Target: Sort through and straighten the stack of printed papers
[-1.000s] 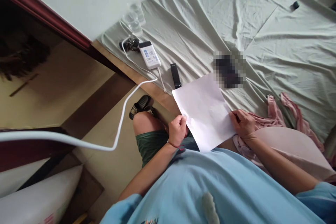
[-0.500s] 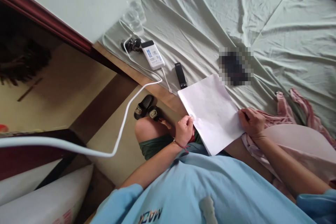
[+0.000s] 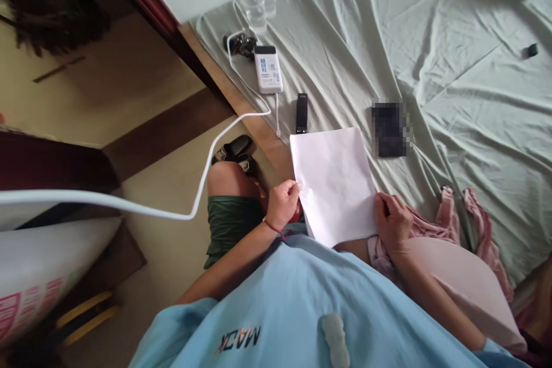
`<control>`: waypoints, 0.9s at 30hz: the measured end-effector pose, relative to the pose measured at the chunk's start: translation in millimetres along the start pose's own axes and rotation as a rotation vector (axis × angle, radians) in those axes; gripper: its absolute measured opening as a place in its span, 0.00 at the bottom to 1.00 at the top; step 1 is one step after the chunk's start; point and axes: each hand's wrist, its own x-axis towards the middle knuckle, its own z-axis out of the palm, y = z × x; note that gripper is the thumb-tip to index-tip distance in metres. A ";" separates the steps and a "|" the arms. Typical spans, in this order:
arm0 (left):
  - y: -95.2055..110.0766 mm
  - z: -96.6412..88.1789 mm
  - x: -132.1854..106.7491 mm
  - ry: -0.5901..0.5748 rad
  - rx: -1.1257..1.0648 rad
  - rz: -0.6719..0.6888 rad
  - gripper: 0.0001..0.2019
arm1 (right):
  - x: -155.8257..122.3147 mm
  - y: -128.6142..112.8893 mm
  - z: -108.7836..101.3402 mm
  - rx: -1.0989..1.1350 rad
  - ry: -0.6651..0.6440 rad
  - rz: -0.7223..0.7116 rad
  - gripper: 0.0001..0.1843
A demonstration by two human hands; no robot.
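A sheet of white paper [image 3: 336,184], perhaps more than one layer, lies above my lap in the head view. My left hand [image 3: 283,204] pinches its left edge between thumb and fingers, creasing it a little there. At the opposite edge, my right hand [image 3: 393,221] is closed on the paper with curled fingers. The side facing up looks blank. Just beyond its upper left corner lies a black strap-like object [image 3: 302,112], its near end against the paper.
On the green sheet [image 3: 345,63] are a power bank [image 3: 268,69], clear cups [image 3: 254,8] and a blurred-out dark object [image 3: 389,129]. A white cable [image 3: 146,206] crosses the left side. Pink clothing [image 3: 448,218] lies by my right arm; slippers [image 3: 233,149] are on the floor.
The view has turned, so the bed and floor sit differently in it. The paper looks straighter and has shifted left in view with both hands, which keep their hold on its edges.
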 end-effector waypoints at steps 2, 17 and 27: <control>2.0 -0.1 -1.2 0.020 0.040 0.006 0.19 | -0.4 -1.5 -0.9 0.049 0.014 0.007 0.13; 12.5 4.2 -7.0 0.060 -0.089 -0.031 0.18 | -7.2 -10.1 -24.6 0.148 -0.150 0.063 0.17; 17.1 12.1 18.1 0.027 -0.177 -0.099 0.14 | 15.0 -61.7 -79.9 0.748 -0.392 0.171 0.23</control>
